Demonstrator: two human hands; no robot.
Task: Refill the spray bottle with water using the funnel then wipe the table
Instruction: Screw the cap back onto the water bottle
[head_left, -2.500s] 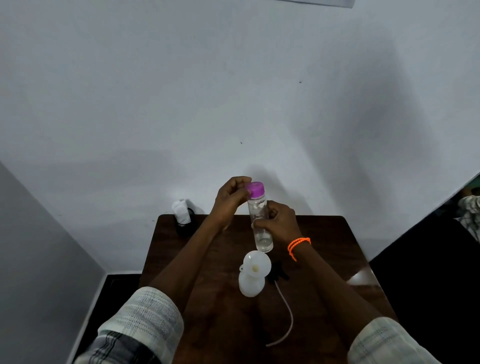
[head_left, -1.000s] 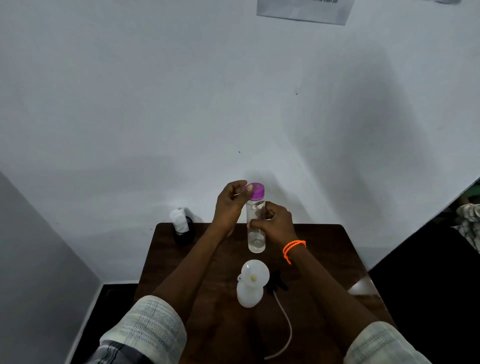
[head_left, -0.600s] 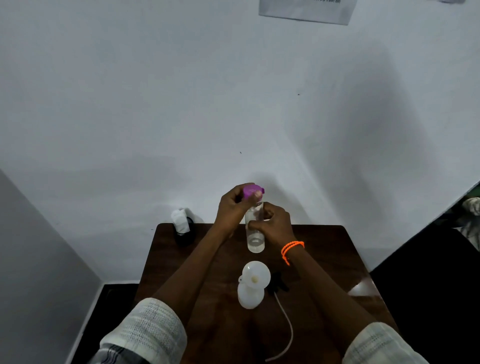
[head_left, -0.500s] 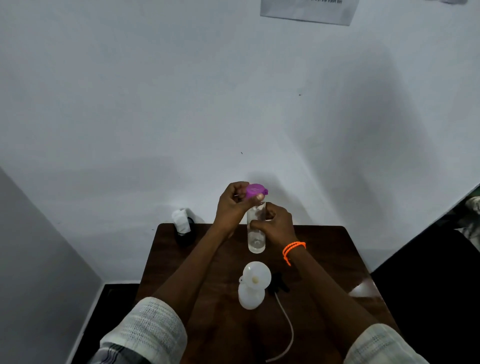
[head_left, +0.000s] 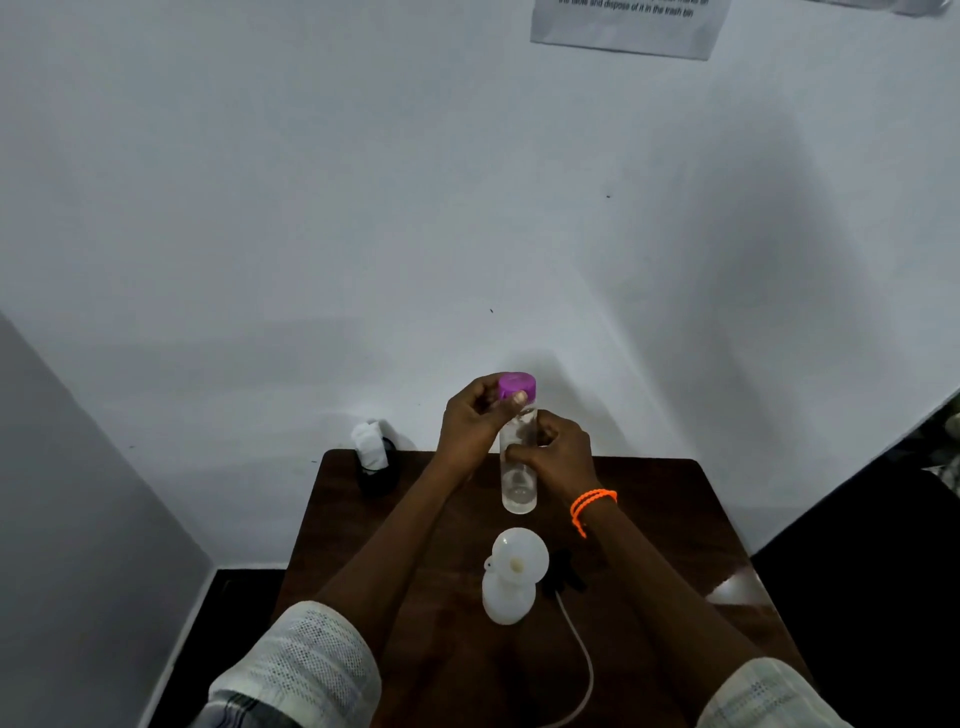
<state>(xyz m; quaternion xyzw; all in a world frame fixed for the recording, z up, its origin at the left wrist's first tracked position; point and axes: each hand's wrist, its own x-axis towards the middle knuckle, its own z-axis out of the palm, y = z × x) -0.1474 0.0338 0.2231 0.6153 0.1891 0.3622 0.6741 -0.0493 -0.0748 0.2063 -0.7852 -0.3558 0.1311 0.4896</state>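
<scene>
A clear water bottle (head_left: 518, 483) stands upright on the dark wooden table (head_left: 670, 525). My right hand (head_left: 558, 452) grips its body. My left hand (head_left: 475, 421) pinches the purple cap (head_left: 517, 385) at the bottle's top. Nearer me stands the white spray bottle (head_left: 506, 597) with a white funnel (head_left: 519, 556) sitting in its neck. The black spray head (head_left: 563, 571) lies to its right, and its thin white tube (head_left: 584, 665) trails toward me.
A black holder with a white cloth or tissue (head_left: 371, 449) sits at the table's back left corner. White walls close in behind and to the left. A printed sheet (head_left: 626, 23) hangs high on the wall. Dark floor lies to the right.
My left hand tilted the purple cap up off the bottle's mouth half a second ago; now the cap sits level on top again. The bottle and my right hand stayed in place.
</scene>
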